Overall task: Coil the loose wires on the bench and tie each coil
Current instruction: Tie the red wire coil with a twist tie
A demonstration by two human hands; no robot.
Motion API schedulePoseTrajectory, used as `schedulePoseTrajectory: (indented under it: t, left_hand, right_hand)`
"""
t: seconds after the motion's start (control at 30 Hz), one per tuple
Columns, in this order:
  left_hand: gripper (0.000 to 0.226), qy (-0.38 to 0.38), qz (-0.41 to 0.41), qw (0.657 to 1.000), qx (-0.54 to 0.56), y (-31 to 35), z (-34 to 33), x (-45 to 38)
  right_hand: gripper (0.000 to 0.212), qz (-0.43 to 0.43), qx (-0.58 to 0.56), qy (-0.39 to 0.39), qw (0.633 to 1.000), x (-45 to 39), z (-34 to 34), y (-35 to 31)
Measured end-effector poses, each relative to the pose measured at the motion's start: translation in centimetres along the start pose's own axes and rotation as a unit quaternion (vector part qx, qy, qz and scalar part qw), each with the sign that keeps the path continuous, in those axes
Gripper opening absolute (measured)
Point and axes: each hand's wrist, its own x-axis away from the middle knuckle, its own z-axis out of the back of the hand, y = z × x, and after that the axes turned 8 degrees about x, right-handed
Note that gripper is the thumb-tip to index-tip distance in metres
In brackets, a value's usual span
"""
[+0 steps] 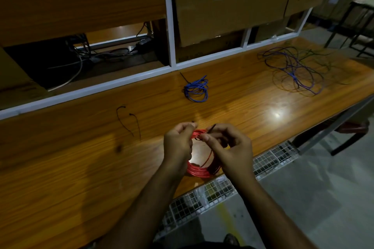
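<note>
A red wire coil (199,170) stands on edge near the front of the wooden bench (81,157), held between both hands. My left hand (178,143) pinches the coil's top on the left side. My right hand (228,145) grips the coil's top right together with a thin black tie (211,128), whose ends stick up by each hand. Farther back lies a small blue coil (196,90) with a black tie end at its side. Two loose black ties (129,120) lie to the left. A tangle of loose purple and dark green wires (295,68) spreads at the far right.
A white metal frame (171,18) and wooden panels rise behind the bench, with cardboard boxes (228,2) and cables in the openings. A wire mesh tray (204,196) runs under the bench's front edge. A chair (344,129) stands at the right on the grey floor.
</note>
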Motion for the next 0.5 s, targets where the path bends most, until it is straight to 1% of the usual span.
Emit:
schedulePoseTrajectory:
  t: [0.03, 0.1, 0.17, 0.23, 0.3, 0.37, 0.5]
  left_hand:
    - [0.014, 0.001, -0.007, 1.0, -0.012, -0.1, 0.0, 0.1]
    - [0.013, 0.003, -0.019, 0.999, -0.028, -0.2, 0.0, 0.5]
    - [0.012, 0.005, -0.028, 0.999, -0.033, -0.1, -0.1, 0.9]
    - [0.013, 0.004, -0.045, 0.998, -0.043, -0.1, -0.1, 1.2]
    - [0.013, 0.005, -0.069, 0.996, -0.062, -0.2, -0.1, 1.5]
    - [0.013, 0.01, -0.085, 0.994, -0.074, -0.2, -0.1, 1.7]
    - [0.013, 0.028, -0.092, 0.992, -0.084, -0.2, -0.2, 1.8]
  right_hand:
    - [0.02, -0.026, -0.02, 0.023, 0.999, 0.0, -0.1, -0.1]
    - [0.02, -0.06, -0.022, 0.062, 0.996, -0.1, -0.2, -0.5]
    - [0.015, -0.077, -0.005, 0.082, 0.994, -0.3, -0.2, -0.7]
    - [0.015, -0.076, 0.045, 0.083, 0.993, -0.7, -0.3, -0.8]
    - [0.015, -0.039, 0.138, 0.068, 0.987, -1.0, -0.3, -0.9]
    - [0.013, 0.025, 0.219, 0.055, 0.974, -1.1, -0.3, -1.1]
    - [0.008, 0.118, 0.313, 0.068, 0.94, -1.4, -0.3, -1.4]
